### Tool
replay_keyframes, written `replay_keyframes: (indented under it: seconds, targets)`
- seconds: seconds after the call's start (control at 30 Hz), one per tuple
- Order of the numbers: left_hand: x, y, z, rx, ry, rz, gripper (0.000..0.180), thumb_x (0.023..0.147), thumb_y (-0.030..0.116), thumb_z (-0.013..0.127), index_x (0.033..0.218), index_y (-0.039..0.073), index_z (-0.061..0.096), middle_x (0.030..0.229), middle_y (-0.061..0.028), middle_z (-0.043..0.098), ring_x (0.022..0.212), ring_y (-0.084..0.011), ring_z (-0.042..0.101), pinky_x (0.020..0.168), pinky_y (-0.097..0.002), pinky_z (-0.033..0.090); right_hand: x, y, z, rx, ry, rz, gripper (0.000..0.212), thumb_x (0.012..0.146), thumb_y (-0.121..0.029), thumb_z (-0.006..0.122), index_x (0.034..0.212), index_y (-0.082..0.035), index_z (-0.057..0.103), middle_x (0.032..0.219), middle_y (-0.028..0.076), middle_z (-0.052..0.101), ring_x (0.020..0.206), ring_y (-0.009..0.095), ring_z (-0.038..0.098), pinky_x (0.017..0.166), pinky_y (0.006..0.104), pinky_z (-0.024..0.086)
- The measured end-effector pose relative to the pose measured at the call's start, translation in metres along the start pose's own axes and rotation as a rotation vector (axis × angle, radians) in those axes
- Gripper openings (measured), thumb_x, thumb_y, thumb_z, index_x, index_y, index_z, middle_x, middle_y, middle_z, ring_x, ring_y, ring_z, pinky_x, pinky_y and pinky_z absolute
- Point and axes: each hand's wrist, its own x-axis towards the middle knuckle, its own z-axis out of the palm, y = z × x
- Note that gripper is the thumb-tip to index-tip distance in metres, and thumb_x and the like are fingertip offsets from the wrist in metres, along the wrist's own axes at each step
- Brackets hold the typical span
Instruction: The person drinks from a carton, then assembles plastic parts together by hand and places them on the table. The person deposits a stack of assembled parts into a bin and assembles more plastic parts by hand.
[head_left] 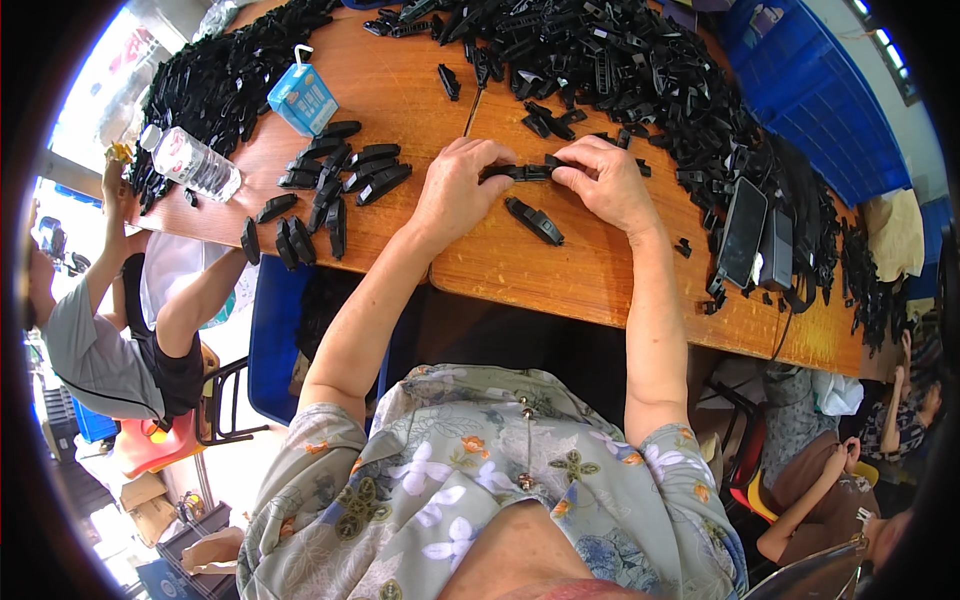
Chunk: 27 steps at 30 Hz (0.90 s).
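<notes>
Over the wooden table [560,285], my left hand [462,190] and my right hand [608,185] face each other with a small gap between them. Both are closed in a pinch on small black plastic parts [532,173], which meet end to end in that gap. Fingers cover much of these parts, so whether they are joined I cannot tell. Just below lies a longer black plastic piece [534,221] with a curved outline. Left of my left hand, several similar finished-looking black pieces [383,182] lie in a loose group near the table edge.
A large heap of black parts [610,60] spreads at the back right, another [215,90] at the back left. Nearby are a blue drink carton [303,100] with a straw, a clear bottle [195,165], a phone [741,232] and blue crates [810,90]. People sit on both sides.
</notes>
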Motion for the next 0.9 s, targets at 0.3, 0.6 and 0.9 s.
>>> replay_keyframes:
  seconds: [0.3,0.6,0.9]
  targets:
    - [0.004,0.005,-0.001,-0.136,-0.035,-0.133,0.031,0.082,0.003,0.08,0.113,0.003,0.073,0.106,-0.0141,0.074,0.1,-0.0266,0.073,0.091,-0.0367,0.057,0.0,0.004,0.001,-0.179,-0.007,-0.271,0.018,0.079,-0.004,0.081,0.097,0.0,0.078,0.091,0.008,0.071,0.084,0.023,0.065,0.08,0.0364,0.053]
    - [0.009,0.002,-0.001,-0.189,-0.107,-0.134,0.034,0.08,0.004,0.081,0.113,0.002,0.073,0.106,-0.0145,0.075,0.099,-0.0263,0.073,0.09,-0.0371,0.057,0.005,-0.003,0.023,-0.192,-0.011,-0.376,0.012,0.076,-0.004,0.082,0.082,0.002,0.072,0.083,0.008,0.068,0.081,0.025,0.063,0.077,0.0371,0.052]
    - [0.064,-0.004,-0.031,-0.161,-0.116,-0.134,0.029,0.095,0.007,0.063,0.122,0.003,0.073,0.117,-0.0134,0.076,0.105,-0.023,0.072,0.096,-0.0346,0.054,0.022,0.006,0.03,-0.335,0.341,-0.267,0.024,0.091,-0.018,0.077,0.113,-0.009,0.077,0.098,0.008,0.072,0.084,0.028,0.071,0.072,0.0371,0.058]
